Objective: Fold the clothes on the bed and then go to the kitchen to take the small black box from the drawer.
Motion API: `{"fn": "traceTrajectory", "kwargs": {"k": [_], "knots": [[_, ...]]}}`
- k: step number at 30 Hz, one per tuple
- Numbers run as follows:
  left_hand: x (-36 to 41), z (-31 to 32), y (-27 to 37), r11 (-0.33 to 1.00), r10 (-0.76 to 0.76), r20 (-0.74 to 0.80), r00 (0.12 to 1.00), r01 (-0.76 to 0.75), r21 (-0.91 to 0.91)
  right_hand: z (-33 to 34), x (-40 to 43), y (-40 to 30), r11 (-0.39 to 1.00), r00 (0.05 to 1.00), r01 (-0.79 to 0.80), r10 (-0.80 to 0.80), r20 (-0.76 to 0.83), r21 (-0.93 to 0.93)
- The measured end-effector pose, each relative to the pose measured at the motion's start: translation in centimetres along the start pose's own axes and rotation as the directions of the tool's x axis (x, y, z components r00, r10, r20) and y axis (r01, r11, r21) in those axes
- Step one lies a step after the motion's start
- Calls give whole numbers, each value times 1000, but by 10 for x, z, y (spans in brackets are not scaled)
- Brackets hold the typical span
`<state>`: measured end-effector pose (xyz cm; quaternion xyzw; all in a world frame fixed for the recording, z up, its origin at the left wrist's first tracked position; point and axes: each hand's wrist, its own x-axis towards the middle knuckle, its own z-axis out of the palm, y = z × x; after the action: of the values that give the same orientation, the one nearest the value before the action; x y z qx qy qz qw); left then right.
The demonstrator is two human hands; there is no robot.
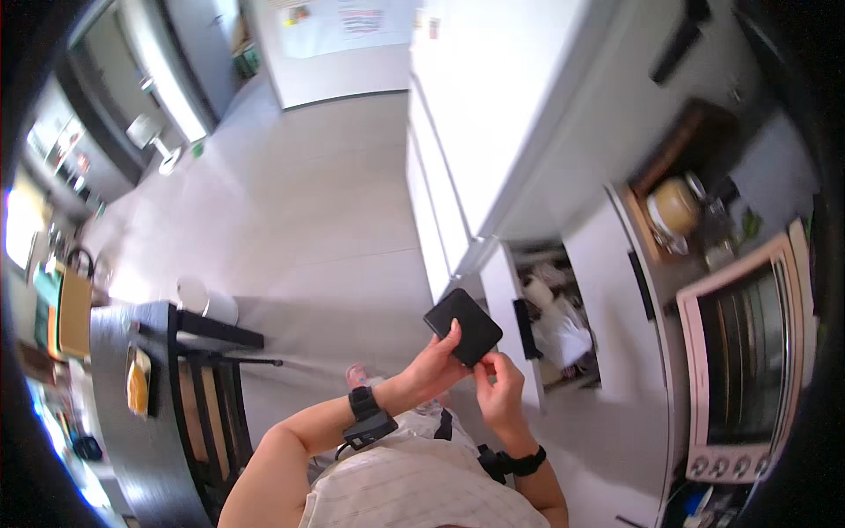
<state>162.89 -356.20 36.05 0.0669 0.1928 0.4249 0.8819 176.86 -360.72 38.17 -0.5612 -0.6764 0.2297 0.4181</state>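
Note:
A flat black square object [464,326] with rounded corners, too blurred to name exactly, is held in front of my body. My left hand [441,356] grips it, the thumb laid across its upper face. At its lower corner, the thumb and fingertips of my right hand [500,391] are pinched together against the edge. Just right of my hands stands an open white drawer [511,310]. White plastic bags [561,333] and other crumpled items lie inside it.
A tall white refrigerator [488,99] stands ahead. To the right, a pink toaster oven [739,363] and a jar with yellowish contents [673,206] are on the counter. A dark table [122,330] with a chair [214,409] is at left, near a white bin [221,307].

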Motion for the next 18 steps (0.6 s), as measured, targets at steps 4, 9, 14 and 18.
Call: {"fn": "traceTrajectory", "kwargs": {"k": [4,9,14,18], "knots": [[-47,-19,55,988,155,-4,988,-155,2,48,25,-35,989,974,148,-149,169,20],[-134,-53,137,918,396,-214,893,-392,61,145,59,-87,879,868,471,-448,216,-71],[-223,-116,194,777,516,-248,820,-325,540,228,95,-145,760,658,640,-619,428,115],[-303,-141,223,670,379,-217,900,-105,735,278,108,-193,669,421,642,-716,557,375]]}}
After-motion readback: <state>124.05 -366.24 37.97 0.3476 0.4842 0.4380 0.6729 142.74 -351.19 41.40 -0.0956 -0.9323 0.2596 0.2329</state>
